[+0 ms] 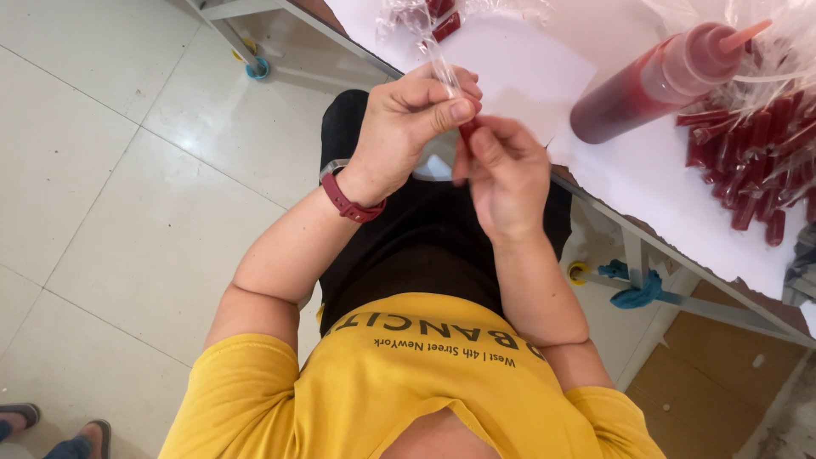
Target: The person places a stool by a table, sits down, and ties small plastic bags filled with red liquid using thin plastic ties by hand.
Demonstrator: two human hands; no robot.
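My left hand (406, 123) pinches the upper end of a thin clear plastic tube (444, 70) between thumb and fingers. My right hand (503, 170) grips the lower, red-filled end of the same tube (467, 129), just below the left thumb. Both hands are held together over my lap, in front of the table edge. A dark red wristband (347, 201) is on my left wrist.
A squeeze bottle of red liquid (654, 81) lies on the white-covered table (595, 161). A heap of several filled red tubes (752, 157) sits at the right under clear plastic. More tubes in plastic (433, 17) lie at the top. Another person's feet (51, 429) show bottom left.
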